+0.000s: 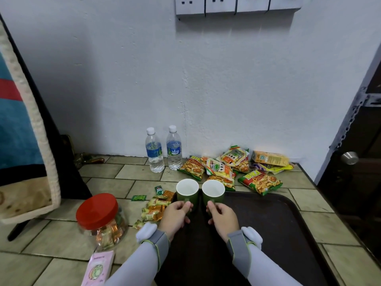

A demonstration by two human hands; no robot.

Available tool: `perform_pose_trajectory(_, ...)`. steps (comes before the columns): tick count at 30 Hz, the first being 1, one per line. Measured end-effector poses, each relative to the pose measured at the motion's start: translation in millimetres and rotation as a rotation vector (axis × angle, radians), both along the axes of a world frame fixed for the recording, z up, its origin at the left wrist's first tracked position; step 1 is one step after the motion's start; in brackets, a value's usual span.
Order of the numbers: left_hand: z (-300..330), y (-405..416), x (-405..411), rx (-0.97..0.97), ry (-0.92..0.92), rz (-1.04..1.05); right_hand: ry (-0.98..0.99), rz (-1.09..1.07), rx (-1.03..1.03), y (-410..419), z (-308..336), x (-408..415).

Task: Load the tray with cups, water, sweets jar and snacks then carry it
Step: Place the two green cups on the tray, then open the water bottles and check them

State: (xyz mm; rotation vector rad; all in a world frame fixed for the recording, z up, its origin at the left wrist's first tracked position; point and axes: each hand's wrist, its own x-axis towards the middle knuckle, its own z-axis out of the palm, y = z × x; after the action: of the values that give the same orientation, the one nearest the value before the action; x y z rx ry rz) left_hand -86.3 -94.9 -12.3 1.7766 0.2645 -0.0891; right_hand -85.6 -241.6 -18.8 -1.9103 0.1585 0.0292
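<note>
We hold one green cup in each hand at the far left corner of the dark tray (pixel 268 223), which lies on the tiled bench (pixel 123 174). Our left hand (pixel 177 215) is curled around the handle of the left cup (pixel 187 193), thumb pressed on top of the handle and fingers tucked below it. Our right hand (pixel 221 216) grips the handle of the right cup (pixel 213 191) the same way. The two cups stand upright, just beside each other, white inside; we cannot tell whether their bases rest on the tray or hang just above it. Behind them, near the wall, two water bottles (pixel 162 149) stand side by side, and to their right the snack packets (pixel 226 170) lie in a loose heap. The sweets jar (pixel 101 219) with its red lid sits on the bench left of the tray, and loose sweets (pixel 156 207) are scattered between jar and cups.
</note>
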Motion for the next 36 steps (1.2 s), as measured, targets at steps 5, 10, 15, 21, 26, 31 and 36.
perform_pose_trajectory(5,2,15,-3,0.109,0.008,-0.029,-0.117,-0.106,-0.181,-12,10,0)
perform_pose_trajectory(10,18,35,9,-0.044,0.026,0.124,-0.250,-0.161,-0.061,-15,51,20)
perform_pose_trajectory(15,41,55,39,-0.060,-0.056,0.216,-0.334,0.000,-0.121,14,95,47)
perform_pose_trajectory(21,67,81,88,-0.019,-0.142,0.252,-0.295,0.111,-0.161,65,107,96)
perform_pose_trajectory(26,74,103,136,0.050,-0.076,0.326,-0.221,0.190,-0.175,92,103,130)
perform_pose_trajectory(31,65,118,178,0.002,-0.052,0.408,-0.216,0.223,-0.163,115,92,164)
perform_pose_trajectory(36,50,127,211,0.073,-0.065,0.447,-0.211,0.238,-0.177,127,90,193)
